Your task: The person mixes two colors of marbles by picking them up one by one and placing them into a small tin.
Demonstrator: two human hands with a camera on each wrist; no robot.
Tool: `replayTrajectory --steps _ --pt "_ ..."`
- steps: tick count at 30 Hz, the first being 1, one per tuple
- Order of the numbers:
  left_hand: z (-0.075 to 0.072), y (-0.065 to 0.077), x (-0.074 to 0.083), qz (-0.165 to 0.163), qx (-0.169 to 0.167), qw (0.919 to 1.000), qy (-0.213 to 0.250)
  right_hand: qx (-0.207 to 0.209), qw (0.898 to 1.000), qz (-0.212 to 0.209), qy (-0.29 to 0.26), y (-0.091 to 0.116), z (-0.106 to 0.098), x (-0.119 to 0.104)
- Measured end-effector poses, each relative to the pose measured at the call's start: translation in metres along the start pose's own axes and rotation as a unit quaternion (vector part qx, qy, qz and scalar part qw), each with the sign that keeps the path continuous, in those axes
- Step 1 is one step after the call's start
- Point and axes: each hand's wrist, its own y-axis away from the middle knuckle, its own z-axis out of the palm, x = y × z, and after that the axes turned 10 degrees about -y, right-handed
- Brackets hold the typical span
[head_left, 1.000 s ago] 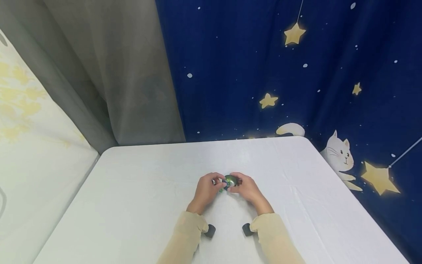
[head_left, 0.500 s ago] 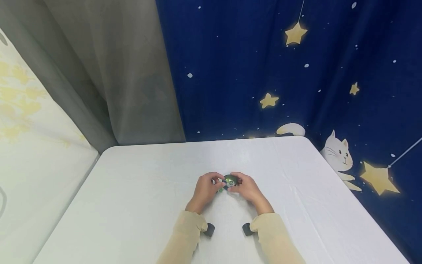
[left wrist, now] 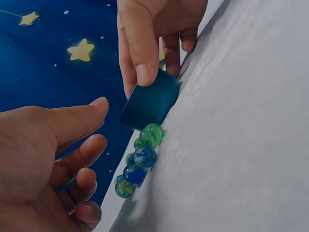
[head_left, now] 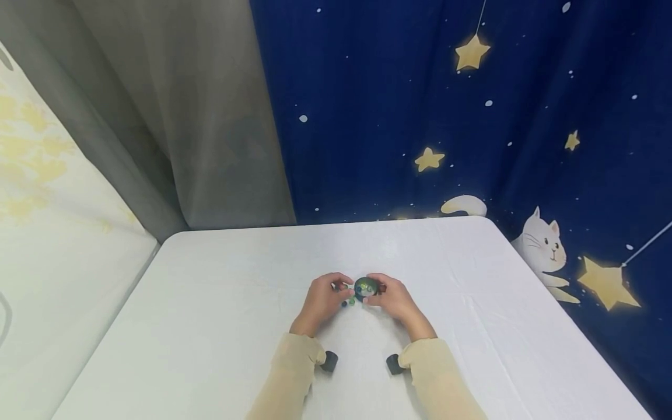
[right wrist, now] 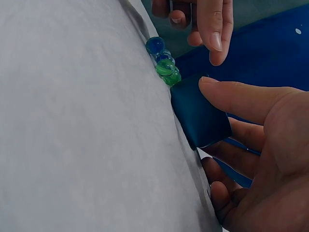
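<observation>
My right hand (head_left: 394, 298) grips a small teal metallic cup (right wrist: 200, 113) by its side, thumb near the rim and fingers behind. The cup stands upright on the white table; from above, its shiny inside shows a blue marble and a paler one. Left of it lies a cluster of green and blue glass marbles (left wrist: 145, 157). My left hand (head_left: 321, 300) hovers over and beside these marbles, fingers loosely bent, thumb and forefinger apart with nothing between them in the left wrist view. Part of the cluster is hidden under that hand in the head view.
The white-covered table (head_left: 236, 303) reaches back to a grey curtain (head_left: 226, 128) and a dark blue curtain (head_left: 367, 105) with stars. A pale patterned cloth (head_left: 58, 262) hangs at the left. Black wrist cameras (head_left: 329, 361) sit under both sleeves.
My left hand has drawn back left from the cup's rim, its thumb and forefinger now clear of the cup. More marbles show beneath it. The right hand and cup stay in place.
</observation>
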Motion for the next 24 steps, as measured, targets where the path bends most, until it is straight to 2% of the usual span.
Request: replayTrajectory --steps 11,17,24 --pt "-0.007 -0.003 -0.008 -0.014 -0.003 0.9999 -0.006 0.0 1.0 0.01 0.001 -0.001 0.001 -0.002" --pt "-0.01 -0.003 -0.012 -0.006 0.001 1.0 -0.004 -0.002 1.0 0.018 0.0 -0.001 0.001 -0.004" --pt "-0.013 -0.004 -0.018 -0.022 -0.013 0.9994 -0.022 -0.003 1.0 0.02 -0.001 0.0 0.001 -0.005"
